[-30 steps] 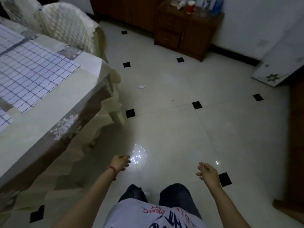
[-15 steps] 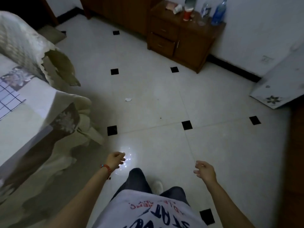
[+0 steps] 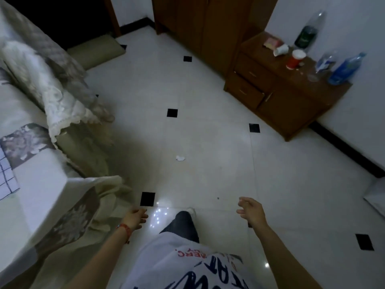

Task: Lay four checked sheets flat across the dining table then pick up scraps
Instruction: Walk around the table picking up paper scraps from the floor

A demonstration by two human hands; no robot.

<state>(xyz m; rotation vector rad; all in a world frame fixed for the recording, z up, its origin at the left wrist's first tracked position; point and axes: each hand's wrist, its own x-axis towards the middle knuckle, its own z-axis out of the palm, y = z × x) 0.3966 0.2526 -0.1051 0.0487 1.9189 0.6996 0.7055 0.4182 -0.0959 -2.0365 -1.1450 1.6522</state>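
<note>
A small white paper scrap [image 3: 180, 158] lies on the pale floor tiles ahead of me. My left hand [image 3: 135, 218] hangs loosely curled and holds nothing, next to the draped corner of the dining table [image 3: 41, 197]. My right hand [image 3: 251, 210] is relaxed with spread fingers and is empty, about level with the left. Only a corner of one checked sheet [image 3: 6, 180] shows at the left edge, lying flat on the tablecloth. Both hands are well short of the scrap.
A covered chair [image 3: 52, 84] stands at the table's far end. A brown cabinet [image 3: 281, 90] with bottles and cups on top sits against the far right wall beside a tall wardrobe [image 3: 198, 28]. A white board [image 3: 375, 197] leans at the right edge.
I have walked forward past the table corner; the table slid left out of view and the scrap is nearer. Both hands stay low and empty.
</note>
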